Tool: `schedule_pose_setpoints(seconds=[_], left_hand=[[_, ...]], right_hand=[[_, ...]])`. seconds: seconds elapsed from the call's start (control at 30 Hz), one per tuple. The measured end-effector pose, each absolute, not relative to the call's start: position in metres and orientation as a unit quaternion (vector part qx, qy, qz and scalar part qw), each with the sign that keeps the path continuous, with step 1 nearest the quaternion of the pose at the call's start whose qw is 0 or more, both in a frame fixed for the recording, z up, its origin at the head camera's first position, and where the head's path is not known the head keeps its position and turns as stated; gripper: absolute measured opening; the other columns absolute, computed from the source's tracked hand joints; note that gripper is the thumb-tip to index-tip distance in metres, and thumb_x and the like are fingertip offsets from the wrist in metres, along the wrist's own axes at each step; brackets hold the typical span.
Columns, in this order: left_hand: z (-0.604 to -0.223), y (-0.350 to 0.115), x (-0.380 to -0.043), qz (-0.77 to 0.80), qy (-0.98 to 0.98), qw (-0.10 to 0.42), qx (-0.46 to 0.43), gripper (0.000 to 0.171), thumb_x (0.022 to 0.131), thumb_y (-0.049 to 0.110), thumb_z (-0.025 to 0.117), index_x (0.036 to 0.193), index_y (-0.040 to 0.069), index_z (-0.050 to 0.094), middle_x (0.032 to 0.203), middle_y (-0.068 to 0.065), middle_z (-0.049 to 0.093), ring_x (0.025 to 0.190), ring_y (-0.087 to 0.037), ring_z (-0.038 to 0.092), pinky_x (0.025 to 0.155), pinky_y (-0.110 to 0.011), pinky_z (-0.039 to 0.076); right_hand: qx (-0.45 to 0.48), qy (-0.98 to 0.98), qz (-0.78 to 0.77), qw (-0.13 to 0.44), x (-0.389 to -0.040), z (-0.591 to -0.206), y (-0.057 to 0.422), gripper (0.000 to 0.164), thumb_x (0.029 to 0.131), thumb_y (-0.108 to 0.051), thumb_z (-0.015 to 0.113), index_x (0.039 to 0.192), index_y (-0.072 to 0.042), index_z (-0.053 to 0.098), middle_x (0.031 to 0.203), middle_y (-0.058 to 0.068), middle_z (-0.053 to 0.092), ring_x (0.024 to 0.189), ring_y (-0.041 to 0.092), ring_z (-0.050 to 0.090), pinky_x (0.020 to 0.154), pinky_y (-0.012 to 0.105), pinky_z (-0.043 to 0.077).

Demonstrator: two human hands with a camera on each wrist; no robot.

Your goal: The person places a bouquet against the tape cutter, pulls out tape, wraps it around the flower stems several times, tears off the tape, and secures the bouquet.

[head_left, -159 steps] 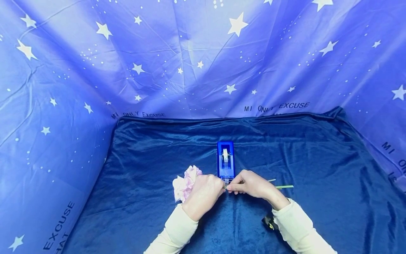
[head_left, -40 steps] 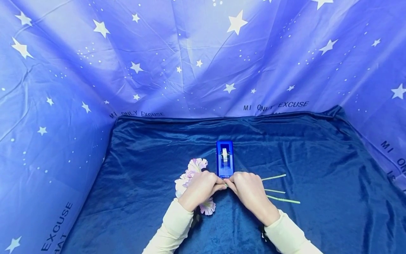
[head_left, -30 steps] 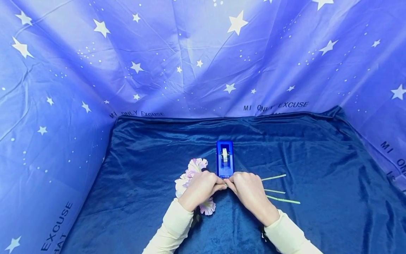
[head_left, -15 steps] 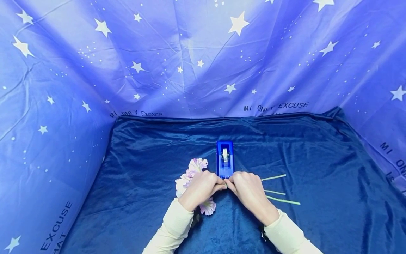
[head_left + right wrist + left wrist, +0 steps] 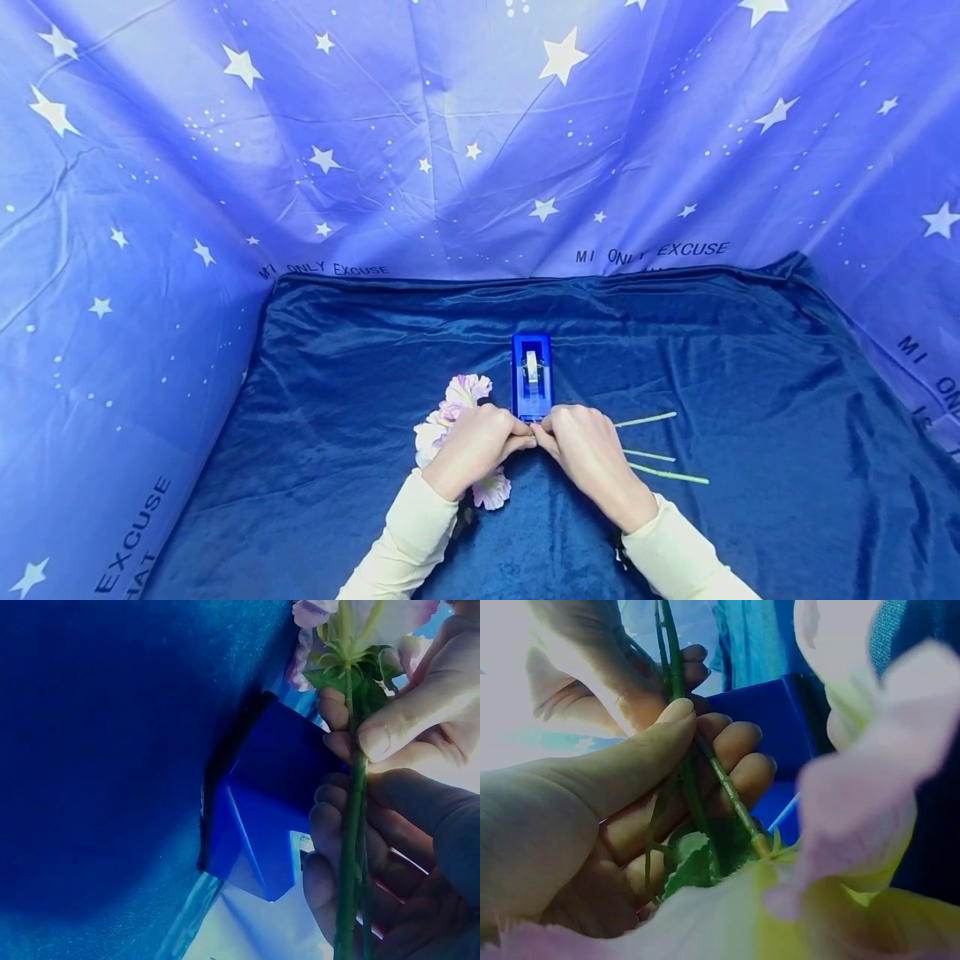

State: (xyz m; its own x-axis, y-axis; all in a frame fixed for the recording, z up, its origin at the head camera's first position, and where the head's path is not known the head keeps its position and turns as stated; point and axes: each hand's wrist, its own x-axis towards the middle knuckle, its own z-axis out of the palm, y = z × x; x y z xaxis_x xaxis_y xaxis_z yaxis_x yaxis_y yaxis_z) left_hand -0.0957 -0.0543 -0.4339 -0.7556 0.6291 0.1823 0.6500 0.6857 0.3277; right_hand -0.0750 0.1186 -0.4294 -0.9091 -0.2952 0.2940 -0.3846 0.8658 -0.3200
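From above, we cannot see much of the pink and white flowers (image 5: 435, 433), because the left grip (image 5: 476, 442) covers their middle. The green stems (image 5: 350, 847) hide under both hands, and only three thin ends poke out past the right grip (image 5: 592, 454). The wrist views help us: the left thumb and fingers pinch the stems just below the flowers, and the right ones pinch them just beside that. In the left wrist view, blurry petals cover part of a green leaf (image 5: 694, 862). A small dark thing (image 5: 621, 550) is mostly hidden by the right sleeve (image 5: 671, 542). On the cloth-covered bench (image 5: 337, 500), the blue tape holder (image 5: 533, 407) has a roll (image 5: 532, 367) inside. We cannot tell if fingers touch its near end.
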Motion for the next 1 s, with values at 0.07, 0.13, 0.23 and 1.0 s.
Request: schedule_pose_setpoints(seconds=[0.07, 0.13, 0.23, 1.0], left_hand=[[-0.434, -0.054, -0.095, -0.19, -0.918, 0.029, -0.348, 0.024, 0.093, 0.033, 0.067, 0.073, 0.02, 0.071, 0.057, 0.012, 0.042, 0.05, -0.004, 0.038, 0.048, -0.02, 0.031], [-0.435, -0.054, -0.095, -0.189, -0.918, 0.03, -0.349, 0.024, 0.093, 0.033, 0.066, 0.074, 0.021, 0.071, 0.057, 0.012, 0.042, 0.05, -0.004, 0.038, 0.047, -0.021, 0.031], [-0.435, -0.054, -0.094, -0.187, -0.918, 0.033, -0.349, 0.023, 0.093, 0.034, 0.066, 0.074, 0.021, 0.071, 0.057, 0.012, 0.042, 0.049, -0.005, 0.038, 0.047, -0.021, 0.032], [-0.438, -0.045, -0.089, -0.131, -0.929, 0.04, -0.344, 0.025, 0.092, 0.036, 0.069, 0.07, 0.024, 0.071, 0.059, 0.011, 0.06, 0.051, -0.007, 0.053, 0.049, -0.025, 0.04]], right_hand=[[0.176, -0.959, 0.191, 0.117, -0.075, -0.429, 0.119, 0.044, 0.084, -0.016, 0.074, 0.049, -0.022, 0.049, 0.052, -0.009, 0.046, 0.048, 0.009, 0.04, 0.047, 0.03, 0.036], [0.174, -0.959, 0.192, 0.115, -0.074, -0.429, 0.119, 0.044, 0.084, -0.016, 0.074, 0.049, -0.022, 0.048, 0.052, -0.009, 0.045, 0.048, 0.009, 0.04, 0.046, 0.03, 0.035], [0.169, -0.96, 0.194, 0.11, -0.074, -0.429, 0.118, 0.044, 0.084, -0.016, 0.074, 0.048, -0.022, 0.048, 0.051, -0.01, 0.044, 0.048, 0.009, 0.038, 0.046, 0.03, 0.035], [0.162, -0.958, 0.221, 0.087, -0.071, -0.439, 0.125, 0.032, 0.084, -0.015, 0.073, 0.055, -0.021, 0.062, 0.058, -0.008, 0.054, 0.051, 0.009, 0.046, 0.05, 0.032, 0.04]])
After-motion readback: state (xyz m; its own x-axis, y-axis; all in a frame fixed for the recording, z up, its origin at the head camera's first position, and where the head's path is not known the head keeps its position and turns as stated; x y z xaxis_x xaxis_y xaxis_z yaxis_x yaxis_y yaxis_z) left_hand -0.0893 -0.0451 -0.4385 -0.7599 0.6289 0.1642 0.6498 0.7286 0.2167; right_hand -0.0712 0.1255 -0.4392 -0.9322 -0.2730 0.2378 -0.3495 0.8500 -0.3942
